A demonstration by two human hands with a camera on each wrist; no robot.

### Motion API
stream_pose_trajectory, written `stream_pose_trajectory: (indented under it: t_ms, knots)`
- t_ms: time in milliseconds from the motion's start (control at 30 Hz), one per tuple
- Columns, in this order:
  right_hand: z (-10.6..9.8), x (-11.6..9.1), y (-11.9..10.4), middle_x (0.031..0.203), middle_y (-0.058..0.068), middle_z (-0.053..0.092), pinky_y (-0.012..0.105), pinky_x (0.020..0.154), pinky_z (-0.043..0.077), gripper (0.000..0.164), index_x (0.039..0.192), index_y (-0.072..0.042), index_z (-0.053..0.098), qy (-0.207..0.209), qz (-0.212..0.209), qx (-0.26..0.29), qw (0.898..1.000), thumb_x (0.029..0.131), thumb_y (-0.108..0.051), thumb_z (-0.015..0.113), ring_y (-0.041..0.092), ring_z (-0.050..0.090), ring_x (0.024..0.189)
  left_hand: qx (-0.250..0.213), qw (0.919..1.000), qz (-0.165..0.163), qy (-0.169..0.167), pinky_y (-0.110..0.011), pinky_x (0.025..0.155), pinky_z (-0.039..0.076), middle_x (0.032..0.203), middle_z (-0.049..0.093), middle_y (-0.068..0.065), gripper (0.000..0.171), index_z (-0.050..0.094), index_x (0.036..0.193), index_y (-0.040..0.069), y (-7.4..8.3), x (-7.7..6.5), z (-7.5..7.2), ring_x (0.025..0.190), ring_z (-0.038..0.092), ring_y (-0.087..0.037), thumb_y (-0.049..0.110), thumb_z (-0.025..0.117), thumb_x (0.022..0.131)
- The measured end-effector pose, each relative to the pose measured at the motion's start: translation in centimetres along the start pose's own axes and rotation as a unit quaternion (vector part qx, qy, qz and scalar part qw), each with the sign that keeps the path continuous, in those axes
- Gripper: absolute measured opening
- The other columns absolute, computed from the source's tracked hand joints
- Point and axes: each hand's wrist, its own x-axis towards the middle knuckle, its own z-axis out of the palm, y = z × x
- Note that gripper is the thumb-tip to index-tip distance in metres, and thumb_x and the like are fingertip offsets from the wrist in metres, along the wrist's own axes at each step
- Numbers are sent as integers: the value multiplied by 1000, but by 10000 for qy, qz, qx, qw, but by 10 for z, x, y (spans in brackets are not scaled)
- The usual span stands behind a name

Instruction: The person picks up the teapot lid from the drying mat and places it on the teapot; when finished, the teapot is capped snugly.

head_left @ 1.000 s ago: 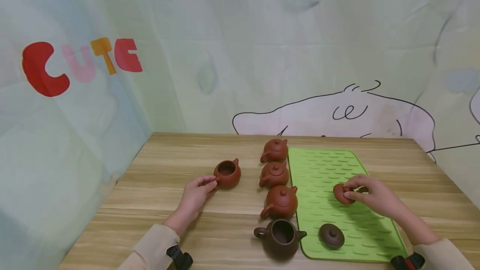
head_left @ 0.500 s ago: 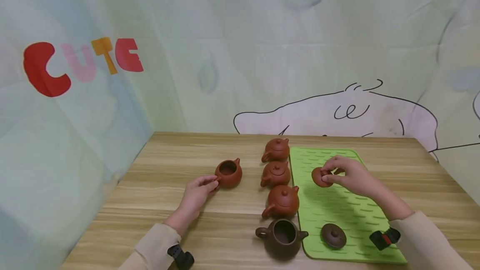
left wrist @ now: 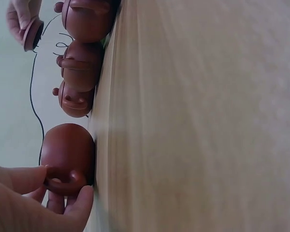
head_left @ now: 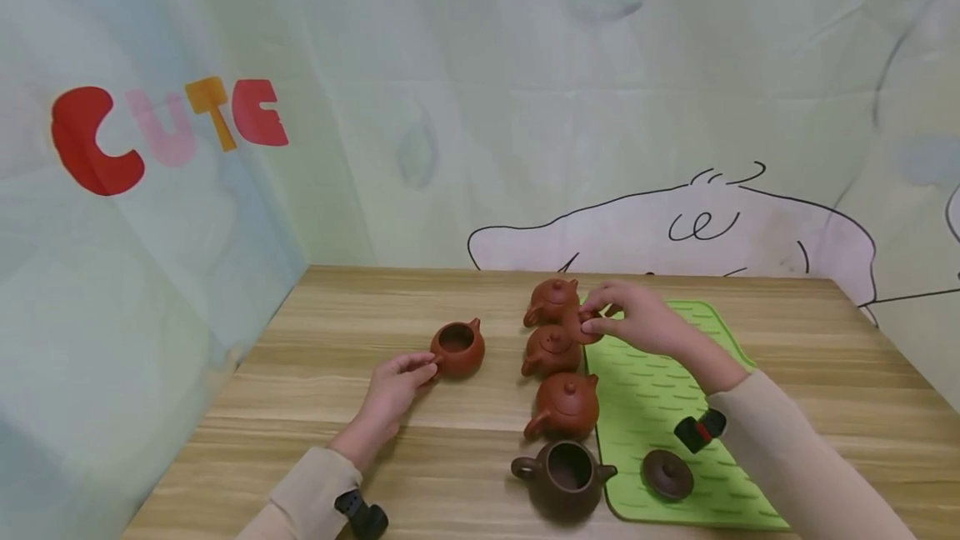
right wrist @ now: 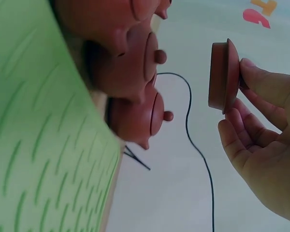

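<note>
My left hand (head_left: 399,386) pinches the handle of a lidless reddish-brown teapot (head_left: 467,362), which stands on the table at left of centre with its spout pointing away. In the left wrist view, thumb and fingers close round that handle (left wrist: 67,183). Raised above the table, my right hand (head_left: 637,319) pinches a reddish teapot lid (right wrist: 224,77) by its knob. In the head view the lid overlaps the gap beside the far and second lidded teapots; the right wrist view shows it apart from them, its inner rim facing down toward the table.
Three lidded reddish teapots (head_left: 567,407) stand in a row along the left edge of a green ridged mat (head_left: 637,407). Nearest me is a dark brown lidless teapot (head_left: 558,498). Its matching dark lid (head_left: 667,475) lies on the mat. A printed curtain (head_left: 420,107) hangs behind the table.
My right hand has carried the reddish lid leftward and away from me, from over the mat to beside the far teapots. My left hand stays at the lidless teapot's handle.
</note>
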Motion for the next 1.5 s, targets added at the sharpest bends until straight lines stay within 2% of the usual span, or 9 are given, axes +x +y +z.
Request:
stream_pose_trajectory:
  t_ms: [233,433,600,700,867,1167,1267,1500]
  knots:
    - [11,29,-18,103,4,63,36,79,50,13,99,-11,72,-189,-88,124,9997,88,-17,71,20,58,94,132,9999,-16,-60,-29,82,55,110,63,-20,24,62,114,-11,2,1,1,90,65,-15,-1,59,92]
    - [21,55,-34,95,4,61,35,78,50,11,97,-8,72,-282,-205,260,9991,88,-15,71,19,56,88,78,9999,18,-92,-29,81,55,110,62,-21,24,62,114,-12,4,3,3,92,65,-18,-1,60,92]
    - [31,75,-47,99,7,61,35,69,56,16,102,-5,71,-422,12,705,9966,88,-13,70,21,61,83,52,9999,67,-96,-30,81,55,108,63,-22,24,61,114,-13,5,2,3,90,66,-18,-2,60,92]
    - [39,86,-53,101,6,62,33,70,56,17,103,-5,71,-430,-27,807,9958,88,-13,71,21,62,85,57,9999,74,-108,-31,81,55,108,63,-22,24,61,114,-13,5,2,2,89,65,-18,-2,59,92]
    - [56,101,-60,101,4,64,29,81,51,17,101,-7,73,-432,-102,616,9971,87,-17,72,18,59,92,80,9999,27,-98,-28,80,55,108,64,-19,25,61,114,-13,3,2,0,88,65,-15,-2,59,92]
    - [83,115,-71,99,5,68,26,76,50,17,100,-6,72,-674,-25,430,9968,87,-18,72,19,60,93,111,9999,25,-92,-30,80,55,105,65,-17,25,62,114,-12,0,2,-1,89,65,-17,-1,60,92]
    - [91,118,-71,97,5,69,25,77,50,18,99,-5,73,-679,-128,323,9971,87,-18,73,19,60,94,142,9999,1,-82,-30,80,55,105,65,-16,24,62,114,-12,0,1,-1,89,65,-16,-1,60,92]
    - [104,119,-68,99,6,66,28,81,50,18,99,-5,72,-903,1,308,9954,86,-17,73,20,59,96,87,9999,48,-76,-29,78,55,103,66,-16,24,61,113,-13,0,0,-3,86,65,-14,-2,60,92]
